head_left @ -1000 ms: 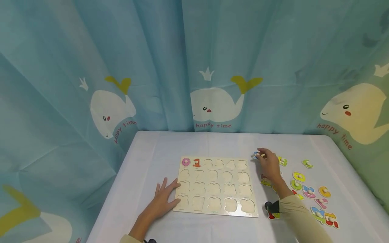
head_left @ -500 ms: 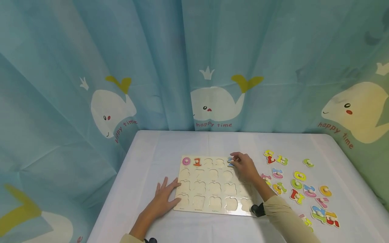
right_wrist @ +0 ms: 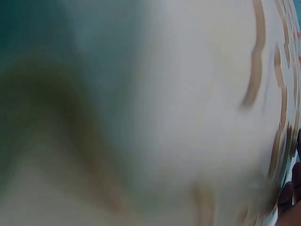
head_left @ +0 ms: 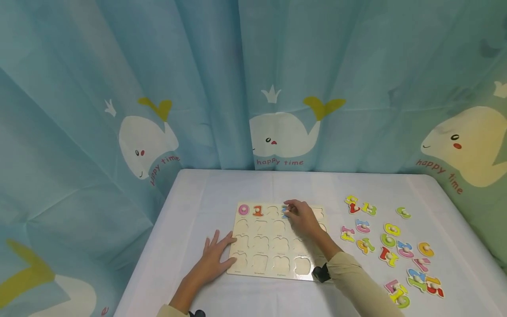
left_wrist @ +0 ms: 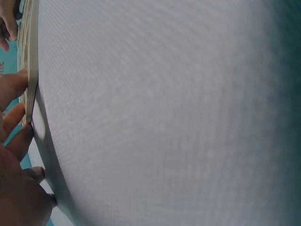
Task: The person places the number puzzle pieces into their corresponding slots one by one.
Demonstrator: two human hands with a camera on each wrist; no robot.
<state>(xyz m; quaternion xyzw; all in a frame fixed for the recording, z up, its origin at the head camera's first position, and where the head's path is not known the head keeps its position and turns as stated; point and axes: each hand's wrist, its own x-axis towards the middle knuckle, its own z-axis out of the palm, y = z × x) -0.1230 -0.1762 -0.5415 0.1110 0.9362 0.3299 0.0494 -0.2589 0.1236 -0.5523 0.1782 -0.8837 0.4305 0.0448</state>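
Note:
A wooden number puzzle board (head_left: 270, 240) lies flat on the table. In its top row sit a pink 0 piece (head_left: 243, 210) and an orange-red 1 piece (head_left: 258, 211). My right hand (head_left: 303, 219) pinches a blue number puzzle piece (head_left: 284, 212) over the fourth recess of that row; the fingers partly cover it, so I cannot tell its digit. My left hand (head_left: 214, 257) has its fingers spread, with fingertips and thumb on the board's left edge. The left wrist view shows those fingers (left_wrist: 19, 141) at the board's side. Only fingertips of the right hand (right_wrist: 290, 195) appear in the right wrist view.
Several loose number pieces lie right of the board, among them a red 11 (head_left: 388, 256), a green-yellow 13 (head_left: 369, 208) and a 15 (head_left: 434, 287). A blue curtain (head_left: 222, 88) with whale prints hangs behind the white table (head_left: 222, 189).
My right hand has carried the blue number puzzle piece left from beyond the board's upper right corner to over its top row. The left hand stays on the board's edge.

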